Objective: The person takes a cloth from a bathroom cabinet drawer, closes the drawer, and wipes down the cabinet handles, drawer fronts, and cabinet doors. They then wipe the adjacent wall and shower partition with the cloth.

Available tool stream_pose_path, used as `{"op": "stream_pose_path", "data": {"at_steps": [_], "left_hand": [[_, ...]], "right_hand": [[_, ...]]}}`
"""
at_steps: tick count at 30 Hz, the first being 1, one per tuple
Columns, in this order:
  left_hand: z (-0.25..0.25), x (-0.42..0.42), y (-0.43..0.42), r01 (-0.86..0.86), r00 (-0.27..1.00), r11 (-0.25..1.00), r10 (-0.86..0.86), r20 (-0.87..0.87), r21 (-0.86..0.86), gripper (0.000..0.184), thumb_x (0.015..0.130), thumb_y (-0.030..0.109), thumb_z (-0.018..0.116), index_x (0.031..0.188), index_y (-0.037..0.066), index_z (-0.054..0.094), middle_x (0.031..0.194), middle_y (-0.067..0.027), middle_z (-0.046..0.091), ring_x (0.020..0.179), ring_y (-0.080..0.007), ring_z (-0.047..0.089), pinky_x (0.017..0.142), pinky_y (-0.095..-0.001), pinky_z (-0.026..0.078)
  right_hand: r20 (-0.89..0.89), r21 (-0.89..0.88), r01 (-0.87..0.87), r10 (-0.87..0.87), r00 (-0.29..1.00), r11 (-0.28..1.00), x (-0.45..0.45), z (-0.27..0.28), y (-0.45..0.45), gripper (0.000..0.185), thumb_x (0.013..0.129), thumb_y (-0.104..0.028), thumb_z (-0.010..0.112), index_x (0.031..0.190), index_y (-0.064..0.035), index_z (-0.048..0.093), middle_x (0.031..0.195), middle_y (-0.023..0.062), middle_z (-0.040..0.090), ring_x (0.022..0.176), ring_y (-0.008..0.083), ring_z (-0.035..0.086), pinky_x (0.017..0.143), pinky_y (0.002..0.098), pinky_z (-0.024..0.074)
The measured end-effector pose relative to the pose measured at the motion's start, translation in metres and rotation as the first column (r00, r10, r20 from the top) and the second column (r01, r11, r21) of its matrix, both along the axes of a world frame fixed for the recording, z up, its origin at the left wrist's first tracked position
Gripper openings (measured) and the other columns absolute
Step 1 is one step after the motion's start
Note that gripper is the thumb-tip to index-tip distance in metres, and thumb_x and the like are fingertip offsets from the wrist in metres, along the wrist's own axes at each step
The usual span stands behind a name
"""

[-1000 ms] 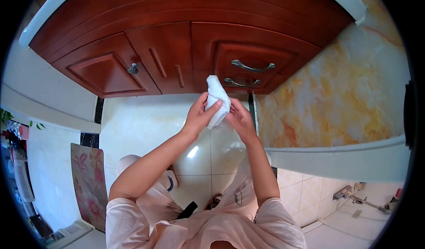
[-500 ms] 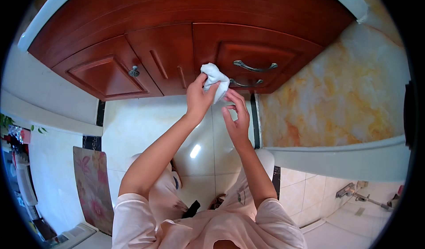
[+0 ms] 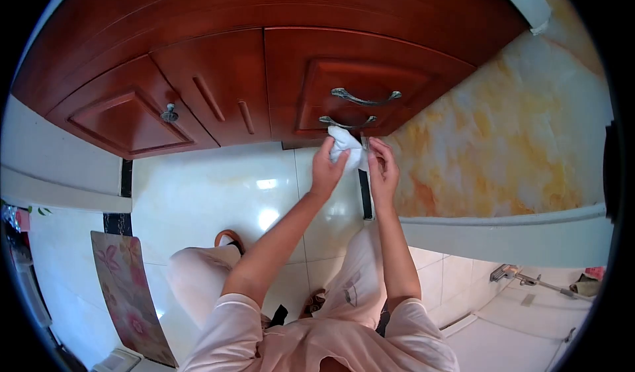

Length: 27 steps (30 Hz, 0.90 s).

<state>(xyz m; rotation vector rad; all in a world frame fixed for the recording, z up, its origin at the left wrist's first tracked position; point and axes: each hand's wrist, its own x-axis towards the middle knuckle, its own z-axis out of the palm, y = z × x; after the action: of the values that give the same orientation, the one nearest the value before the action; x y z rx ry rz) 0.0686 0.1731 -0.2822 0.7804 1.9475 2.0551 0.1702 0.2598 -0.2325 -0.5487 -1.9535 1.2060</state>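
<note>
A folded white cloth (image 3: 345,144) is gripped by my left hand (image 3: 327,173), thumb on one side and fingers on the other. It is just below the lower metal drawer handle (image 3: 347,122) of the red-brown wooden cabinet (image 3: 218,61). My right hand (image 3: 383,173) is close to the right edge of the cloth, fingers bent and pressed together. A thin pale edge shows at its fingertips, but I cannot make out what it is. The upper drawer handle (image 3: 366,98) is above both hands.
A round knob (image 3: 169,113) is on the left cabinet door. Marbled yellow-white wall panels (image 3: 489,140) rise on the right. Shiny pale tiles (image 3: 218,186) cover the floor. A flowered mat (image 3: 132,292) lies at left, and a long-handled floor tool (image 3: 529,279) is at lower right.
Both hands and the cloth have moved right and lower in view, past the lower handle. The right fingers have closed together. The view has shifted right, and a foot shows at left.
</note>
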Motion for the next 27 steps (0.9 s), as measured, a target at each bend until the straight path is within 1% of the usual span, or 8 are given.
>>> {"op": "stream_pose_path", "data": {"at_steps": [1, 5, 8, 15, 18, 19, 25, 27], "left_hand": [[0.004, 0.006, 0.003, 0.069, 0.997, 0.997, -0.071, 0.044, 0.035, 0.03, 0.08, 0.009, 0.066, 0.105, -0.002, 0.053, 0.093, -0.0187, 0.063, 0.086, -0.0321, 0.063, 0.075, -0.0318, 0.047], [-0.001, 0.012, 0.018, -0.002, 0.99, 0.994, -0.013, -0.138, -0.108, 0.043, 0.08, 0.01, 0.063, 0.12, 0.002, 0.05, 0.101, -0.0206, 0.063, 0.095, -0.0386, 0.061, 0.079, -0.0414, 0.048], [-0.003, 0.013, 0.022, -0.011, 0.999, 0.998, 0.009, -0.038, -0.064, 0.043, 0.077, 0.007, 0.064, 0.119, 0.003, 0.052, 0.106, -0.0194, 0.063, 0.098, -0.0374, 0.06, 0.082, -0.0402, 0.048], [0.006, 0.013, 0.025, -0.126, 0.991, 0.984, 0.13, -0.019, 0.128, 0.036, 0.076, 0.008, 0.066, 0.111, 0.001, 0.058, 0.107, -0.018, 0.061, 0.099, -0.0346, 0.059, 0.088, -0.039, 0.044], [0.013, 0.017, 0.023, -0.224, 0.967, 0.958, 0.242, -0.083, 0.18, 0.035, 0.077, 0.009, 0.066, 0.111, 0.0, 0.058, 0.108, -0.0161, 0.058, 0.104, -0.0329, 0.055, 0.092, -0.0383, 0.042], [0.015, 0.02, 0.022, -0.271, 0.95, 0.95, 0.29, -0.113, 0.156, 0.03, 0.078, 0.003, 0.066, 0.107, 0.0, 0.059, 0.109, -0.0132, 0.056, 0.102, -0.0259, 0.055, 0.091, -0.0324, 0.042], [0.009, 0.033, 0.017, -0.233, 0.966, 0.97, 0.223, 0.129, 0.066, 0.03, 0.08, 0.009, 0.067, 0.107, 0.003, 0.057, 0.103, -0.0094, 0.055, 0.095, -0.0222, 0.053, 0.08, -0.0321, 0.043], [0.007, 0.025, 0.022, -0.354, 0.935, 0.932, 0.349, 0.071, 0.078, 0.035, 0.08, 0.011, 0.068, 0.112, 0.004, 0.054, 0.106, -0.0087, 0.055, 0.097, -0.0214, 0.053, 0.078, -0.0317, 0.041]], "right_hand": [[0.027, 0.023, 0.002, -0.002, 1.0, 1.0, -0.002, 0.001, 0.002, 0.026, 0.086, -0.004, 0.056, 0.111, -0.0002, 0.059, 0.12, 0.0122, 0.057, 0.11, 0.0222, 0.055, 0.087, 0.0293, 0.0444], [0.048, 0.216, -0.029, 0.019, 0.999, 0.976, -0.013, 0.002, 0.002, 0.028, 0.085, -0.009, 0.059, 0.112, 0.0003, 0.058, 0.12, 0.014, 0.056, 0.112, 0.0266, 0.054, 0.091, 0.0338, 0.0427], [0.12, 0.163, 0.014, -0.034, 0.992, 0.987, -0.02, 0.002, -0.002, 0.029, 0.084, -0.008, 0.06, 0.111, 0.0007, 0.058, 0.118, 0.0152, 0.056, 0.11, 0.0283, 0.054, 0.091, 0.0342, 0.0425], [0.095, -0.068, 0.056, -0.049, 0.994, 0.996, -0.038, -0.022, 0.019, 0.02, 0.083, -0.005, 0.064, 0.102, 0.0008, 0.06, 0.091, 0.0052, 0.063, 0.081, 0.015, 0.058, 0.072, 0.0252, 0.046], [-0.131, -0.376, 0.049, -0.105, 0.986, 0.925, -0.046, -0.03, 0.023, 0.015, 0.086, -0.004, 0.061, 0.101, 0.0005, 0.061, 0.089, 0.0033, 0.063, 0.08, 0.0103, 0.057, 0.072, 0.023, 0.0459], [-0.151, -0.467, 0.051, -0.137, 0.979, 0.883, -0.046, -0.024, 0.019, 0.013, 0.088, -0.002, 0.059, 0.101, 0.0005, 0.061, 0.092, 0.0034, 0.063, 0.081, 0.0083, 0.057, 0.073, 0.0219, 0.0461], [-0.301, -0.57, -0.027, -0.179, 0.937, 0.821, -0.063, -0.049, 0.011, 0.013, 0.088, -0.002, 0.059, 0.101, -0.001, 0.06, 0.09, 0.0032, 0.063, 0.08, 0.0079, 0.057, 0.072, 0.0213, 0.0464], [-0.308, -0.553, -0.029, -0.172, 0.936, 0.833, -0.065, -0.05, 0.009, 0.012, 0.089, -0.002, 0.059, 0.1, -0.0009, 0.059, 0.09, 0.0033, 0.062, 0.081, 0.009, 0.057, 0.074, 0.0226, 0.0468]]}}
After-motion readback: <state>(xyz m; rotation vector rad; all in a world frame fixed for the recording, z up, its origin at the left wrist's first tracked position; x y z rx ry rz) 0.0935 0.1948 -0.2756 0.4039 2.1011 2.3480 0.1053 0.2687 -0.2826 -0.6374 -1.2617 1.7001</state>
